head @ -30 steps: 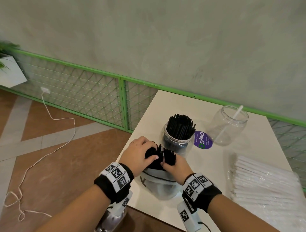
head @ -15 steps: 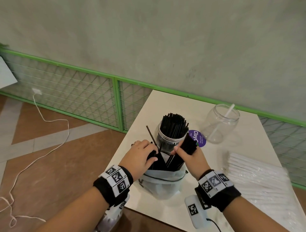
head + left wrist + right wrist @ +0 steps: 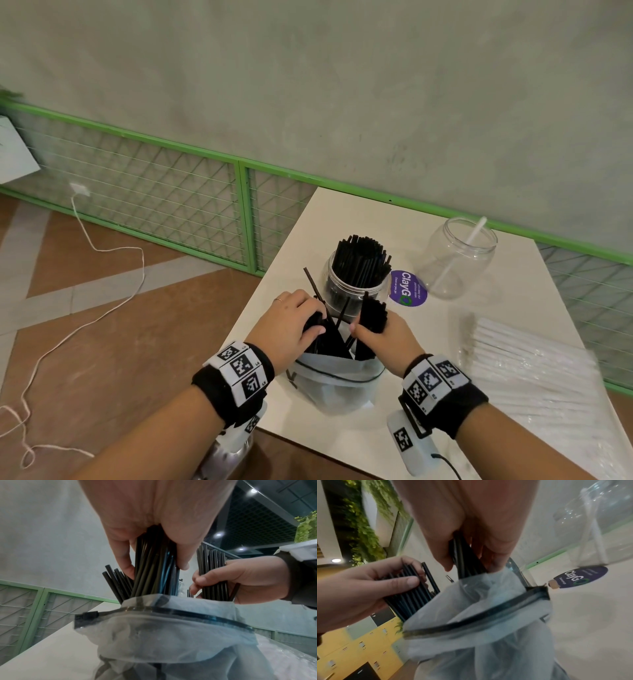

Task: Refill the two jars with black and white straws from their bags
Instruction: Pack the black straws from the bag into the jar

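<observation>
A clear zip bag (image 3: 337,383) of black straws stands at the table's near edge, its mouth open. My left hand (image 3: 291,322) grips a bundle of black straws (image 3: 154,566) sticking out of the bag. My right hand (image 3: 380,337) grips a second bundle of black straws (image 3: 373,313) just above the bag's mouth. Behind the bag stands a jar (image 3: 356,284) packed with black straws. Further right is a clear jar (image 3: 457,260) holding one white straw (image 3: 460,253). A bag of white straws (image 3: 534,373) lies flat at the right.
A round purple sticker (image 3: 409,287) lies on the white table (image 3: 445,342) between the jars. A green mesh railing (image 3: 154,192) runs behind the table. A white cable (image 3: 85,325) trails over the floor at the left.
My right hand has lifted a bundle of black straws up out of the bag. A few loose straws now lean out by the jar. My left hand has stayed on its bundle.
</observation>
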`<action>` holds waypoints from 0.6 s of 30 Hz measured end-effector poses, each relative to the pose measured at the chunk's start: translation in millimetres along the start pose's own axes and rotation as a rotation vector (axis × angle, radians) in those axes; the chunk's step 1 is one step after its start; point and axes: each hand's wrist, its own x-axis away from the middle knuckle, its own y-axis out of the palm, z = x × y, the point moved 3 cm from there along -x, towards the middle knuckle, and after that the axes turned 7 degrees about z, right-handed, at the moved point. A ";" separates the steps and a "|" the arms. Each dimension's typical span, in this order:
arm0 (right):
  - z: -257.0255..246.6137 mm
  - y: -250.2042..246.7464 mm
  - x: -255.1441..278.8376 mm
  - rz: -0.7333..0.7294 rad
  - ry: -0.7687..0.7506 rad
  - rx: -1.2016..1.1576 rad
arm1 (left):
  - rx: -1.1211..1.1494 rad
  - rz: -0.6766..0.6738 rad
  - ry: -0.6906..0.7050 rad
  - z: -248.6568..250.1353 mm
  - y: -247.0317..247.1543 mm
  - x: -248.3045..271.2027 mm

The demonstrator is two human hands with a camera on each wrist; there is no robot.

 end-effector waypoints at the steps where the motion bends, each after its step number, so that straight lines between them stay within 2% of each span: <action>1: 2.2 3.5 -0.5 -0.005 0.011 0.039 | -0.003 0.001 -0.002 -0.1 0.0 0.0; 4: 7.3 10.0 -3.3 0.040 0.052 0.040 | 0.001 0.012 -0.001 -0.3 -0.6 0.3; 9: 8.7 8.9 -3.6 0.203 0.083 -0.118 | 0.008 0.018 -0.009 -0.6 -0.8 2.8; 12: 16.6 7.3 -1.8 0.305 0.064 -0.065 | 0.007 0.021 -0.015 -0.9 -0.6 3.4; 15: 20.1 6.6 10.9 0.280 0.127 -0.217 | 0.014 0.017 -0.021 -0.9 -0.5 3.5; 18: 17.8 7.5 27.1 0.193 0.092 -0.314 | 0.011 0.017 -0.021 -2.1 -0.3 3.4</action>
